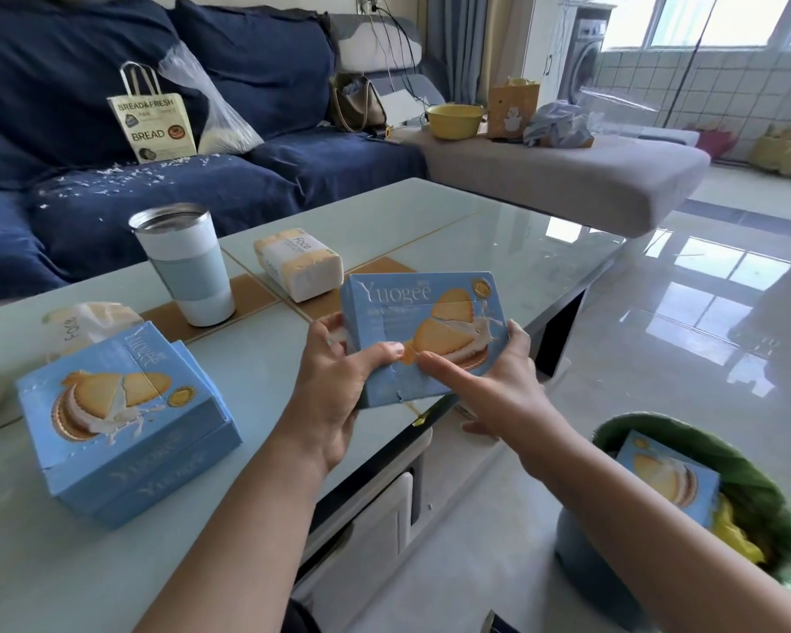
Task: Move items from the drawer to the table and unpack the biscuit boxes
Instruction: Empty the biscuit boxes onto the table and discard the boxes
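one view only, head-worn, looking forward and down from just above the table [430,221], whose glass top fills the left and middle of the frame. wide lens, edges bending. both forearms reach in from the bottom edge, the left hand [339,395] and right hand [498,381] close under the lens at centre. the sofa [247,61] crosses the upper left, windows [727,16] sit far off at upper right.

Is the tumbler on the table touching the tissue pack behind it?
Apart. The head view shows a strip of bare table between the tumbler and the tissue pack.
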